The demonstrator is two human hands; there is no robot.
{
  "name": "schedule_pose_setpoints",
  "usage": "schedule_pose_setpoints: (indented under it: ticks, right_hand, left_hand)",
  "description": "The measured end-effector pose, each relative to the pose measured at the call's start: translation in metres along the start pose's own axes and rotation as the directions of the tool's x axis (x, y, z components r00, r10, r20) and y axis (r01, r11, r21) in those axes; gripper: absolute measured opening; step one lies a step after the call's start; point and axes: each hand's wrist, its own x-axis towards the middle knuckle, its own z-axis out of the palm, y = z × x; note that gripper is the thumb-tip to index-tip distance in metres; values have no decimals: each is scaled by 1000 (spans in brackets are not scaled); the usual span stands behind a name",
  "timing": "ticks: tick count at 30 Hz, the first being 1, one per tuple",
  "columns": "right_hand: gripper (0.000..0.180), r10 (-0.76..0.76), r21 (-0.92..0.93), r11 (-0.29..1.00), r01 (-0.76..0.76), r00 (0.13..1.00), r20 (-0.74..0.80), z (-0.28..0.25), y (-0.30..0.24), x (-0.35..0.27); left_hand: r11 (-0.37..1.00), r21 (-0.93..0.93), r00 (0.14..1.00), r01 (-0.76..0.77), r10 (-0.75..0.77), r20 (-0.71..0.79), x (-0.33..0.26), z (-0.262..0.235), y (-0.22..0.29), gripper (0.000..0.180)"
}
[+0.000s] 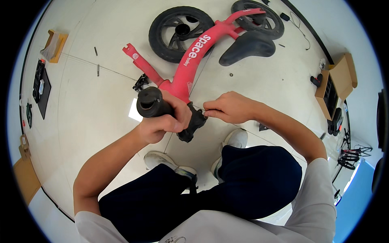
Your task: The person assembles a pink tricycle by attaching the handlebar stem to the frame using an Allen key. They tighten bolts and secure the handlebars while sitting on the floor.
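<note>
A red balance bike frame [198,46] lies on the floor with its fork [142,65] toward the left. My left hand [172,117] is closed round a black handlebar at the frame's near end; its round grip end [148,101] points up at me. Beside that hand is the black stem clamp [195,121]. My right hand [231,107] pinches at the clamp's right side, thumb and forefinger together. Whatever sits between those fingertips is too small to make out. A black saddle [249,47] lies against the frame's far end.
One loose black wheel [181,34] lies beyond the frame; another wheel [267,20] is by its rear. Small metal parts, including a nut [231,75] and a pin [97,70], lie about. An open cardboard box [336,83] stands right, a smaller box [56,45] far left.
</note>
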Motion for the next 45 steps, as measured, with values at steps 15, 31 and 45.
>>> schedule_pose_setpoints:
  ticks: [15, 31, 45]
  right_hand:
    - [22, -338, -262, 891, 372, 926, 165, -20, 7, 14]
    - [20, 67, -6, 998, -67, 997, 36, -1, -16, -5]
    - [23, -150, -218, 966, 140, 988, -30, 15, 4, -3]
  left_hand:
    - [999, 36, 1000, 30, -30, -9, -1, -3, 3, 15]
    - [995, -4, 987, 102, -102, -121, 3, 9, -6, 9]
    - [985, -17, 983, 172, -173, -61, 13, 4, -5, 10]
